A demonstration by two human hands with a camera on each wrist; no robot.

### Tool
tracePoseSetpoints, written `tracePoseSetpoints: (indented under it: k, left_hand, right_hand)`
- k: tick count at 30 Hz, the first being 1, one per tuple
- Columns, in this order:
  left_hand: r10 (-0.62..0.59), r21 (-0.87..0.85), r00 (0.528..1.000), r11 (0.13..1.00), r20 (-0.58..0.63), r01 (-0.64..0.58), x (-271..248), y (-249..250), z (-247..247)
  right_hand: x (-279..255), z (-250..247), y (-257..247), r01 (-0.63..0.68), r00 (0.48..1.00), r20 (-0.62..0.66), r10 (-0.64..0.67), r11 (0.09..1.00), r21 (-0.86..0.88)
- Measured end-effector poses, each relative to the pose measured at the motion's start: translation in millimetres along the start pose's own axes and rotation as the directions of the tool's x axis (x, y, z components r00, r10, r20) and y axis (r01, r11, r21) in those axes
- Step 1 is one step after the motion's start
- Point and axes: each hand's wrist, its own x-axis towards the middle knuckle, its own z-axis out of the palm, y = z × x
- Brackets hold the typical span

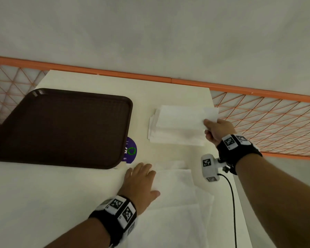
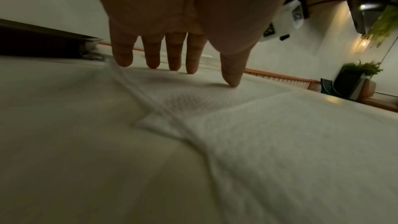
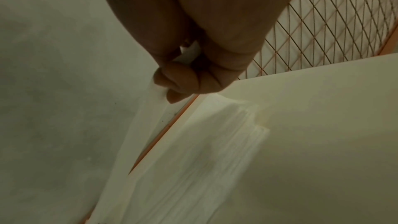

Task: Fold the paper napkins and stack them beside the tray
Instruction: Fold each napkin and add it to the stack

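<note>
While the brown tray point(image 1: 61, 126) lies at the left of the tabletop point(image 1: 79, 194) with nothing visible inside it, the person works to its right, so the step in hand seems to be the adding of one folded napkin to the stack. The left hand point(image 1: 141, 179) rests flat, with straight fingers point(image 2: 152, 55), on the unfolded napkins point(image 1: 177, 203) that lie near the person; its grip is apart and holds nothing. A purple sticker point(image 1: 131, 151) shows from under the tray's edge. Further right, the stack of folded napkins point(image 1: 175, 129) lies beside the tray, near the far right corner of the tabletop. The right hand point(image 1: 218, 131) pinches the folded napkin point(image 1: 210, 113) by its right end, just above the stack; its grip is clamped on the paper. The next move probably calls for lowering this napkin squarely on the stack and letting go, because the lower napkins are already a little fanned out.
</note>
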Motion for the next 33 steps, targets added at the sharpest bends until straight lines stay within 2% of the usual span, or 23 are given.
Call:
tracePoseSetpoints:
  k: [7, 10, 12, 14, 15, 17, 19, 21, 23, 24, 26, 29, 31, 33]
  left_hand:
    - [0.033, 0.001, 0.999, 0.999, 0.006, -0.033, 5, -7, 5]
    - [0.042, -0.02, 0.999, 0.999, 0.018, -0.042, 6, -9, 6]
    - [0.042, -0.031, 0.999, 0.999, 0.019, -0.041, 6, -9, 6]
    - [0.039, -0.028, 0.999, 0.999, 0.01, -0.039, 7, -10, 5]
    - [0.037, -0.024, 0.999, 0.999, 0.007, -0.037, 8, -10, 5]
    - [0.032, -0.019, 0.999, 0.999, 0.008, -0.032, 8, -9, 5]
    - [0.029, -0.014, 0.999, 0.999, 0.014, -0.029, 7, -9, 5]
    - [0.023, -0.013, 0.999, 1.0, 0.022, -0.023, 7, -8, 5]
    - [0.012, -0.006, 0.999, 1.0, 0.03, -0.012, 7, -6, 4]
    - [0.007, -0.002, 0.999, 1.0, 0.034, -0.007, 7, -5, 3]
    - [-0.001, 0.007, 0.999, 1.0, 0.033, 0.001, 8, -4, 2]
    - [-0.009, 0.021, 1.0, 1.0, 0.018, 0.008, 8, -3, 1]
    - [-0.012, 0.025, 1.0, 1.0, 0.007, 0.011, 7, -2, 0]
    - [-0.014, 0.0, 1.0, 1.0, -0.008, 0.014, 6, 0, -1]
  right_hand:
    - [30, 24, 2, 0.008, 1.0, -0.018, -0.012, 0.978, -0.207]
    - [43, 28, 8, 0.007, 0.997, -0.076, -0.035, 0.941, -0.34]
    - [47, 25, 9, 0.017, 0.991, -0.098, -0.088, 0.822, -0.569]
    - [42, 22, 9, 0.035, 0.981, -0.097, -0.169, 0.643, -0.765]
    - [36, 20, 10, 0.043, 0.975, -0.099, -0.201, 0.601, -0.798]
    - [19, 15, 14, 0.108, 0.95, -0.089, -0.299, 0.582, -0.806]
    - [-3, 13, 25, 0.263, 0.917, 0.02, -0.397, 0.568, -0.78]
    - [-30, 10, 44, 0.469, 0.868, 0.272, -0.416, 0.503, -0.726]
    - [-58, 7, 64, 0.633, 0.774, 0.549, -0.316, 0.373, -0.678]
    - [-70, 6, 72, 0.678, 0.734, 0.638, -0.235, 0.307, -0.668]
    - [-84, 6, 81, 0.706, 0.706, 0.7, -0.106, 0.186, -0.684]
    - [-94, 11, 80, 0.689, 0.724, 0.688, -0.039, 0.048, -0.723]
    - [-98, 15, 76, 0.672, 0.74, 0.672, 0.001, 0.013, -0.74]
    - [-102, 15, 73, 0.68, 0.733, 0.68, 0.026, 0.031, -0.733]
